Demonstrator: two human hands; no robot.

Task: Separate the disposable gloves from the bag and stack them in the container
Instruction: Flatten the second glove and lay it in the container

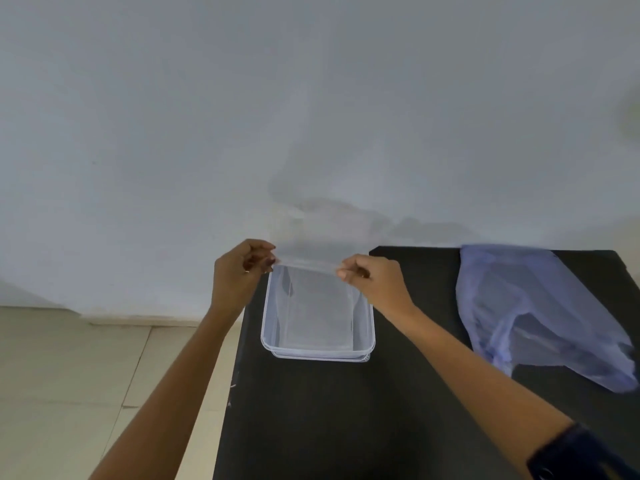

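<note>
- Worktop (346,410): black, set against a pale wall (311,98); tiled floor (86,375) to its left.
- Container (363,348): clear plastic, rectangular, open-topped, standing near the far left corner of the worktop.
- Glove (311,299): one thin, transparent disposable glove, stretched flat by its upper edge and hanging down over the container's opening; whether its lower end touches the bottom cannot be told.
- Left hand (242,271): grip pinched shut on the glove's left upper corner.
- Right hand (374,277): grip pinched shut on the glove's right upper corner; a dark sleeve (571,455) shows at the forearm.
- Bag (540,317): pale bluish translucent plastic, crumpled, lying on the right part of the worktop, well apart from the container; contents not discernible.
</note>
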